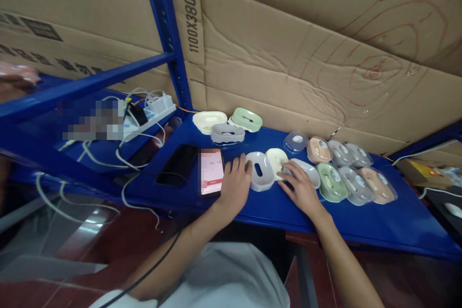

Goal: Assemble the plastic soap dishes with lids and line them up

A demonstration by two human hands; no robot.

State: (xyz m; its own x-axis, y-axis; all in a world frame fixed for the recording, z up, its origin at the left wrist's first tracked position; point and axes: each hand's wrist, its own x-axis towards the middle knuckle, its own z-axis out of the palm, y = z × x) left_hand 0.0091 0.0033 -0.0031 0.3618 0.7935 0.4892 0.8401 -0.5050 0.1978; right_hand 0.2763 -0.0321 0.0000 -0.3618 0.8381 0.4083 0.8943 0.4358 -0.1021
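Cardboard (252,48) backs the blue desk (267,208). Your left hand (235,182), fingers loosely parted, is beside the grey soap dish (263,184); your right hand (301,186) is at the cream dish (276,156) between your hands, its grip unclear. Use light fingertips at the rims, so neither piece skids.

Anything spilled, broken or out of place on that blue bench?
Nothing looks spilled or broken. One oddity: the clear cover just left of the peach dish in the back row seems to have no dish under it, unlike the covered ones nearby.
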